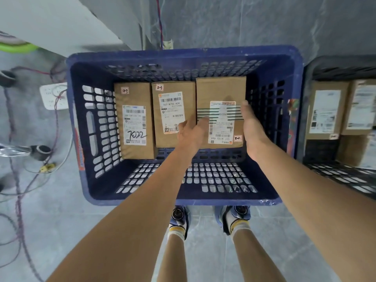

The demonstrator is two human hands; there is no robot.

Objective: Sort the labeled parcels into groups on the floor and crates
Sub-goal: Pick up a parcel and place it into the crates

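Cardboard parcel (221, 92) held between my left hand (191, 133) and right hand (253, 127), each gripping one long edge, thumbs on top, long axis pointing away from me, label upside down, inside the blue crate (183, 55) at its right end, second parcel (173, 117) just beside, third parcel (135, 121) further left.

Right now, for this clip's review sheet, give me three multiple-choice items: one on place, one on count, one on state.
1. The held parcel is: A at the blue crate's right end; B on the floor; C in a black crate.
2. Parcels inside the blue crate's walls: A two; B three; C five.
3. The held parcel is: A clasped between left grip and right grip; B lying untouched; C torn open.
Key: 1A, blue walls surround it; 2B, left parcel, middle parcel, held one; 3A, a grip on each side edge.
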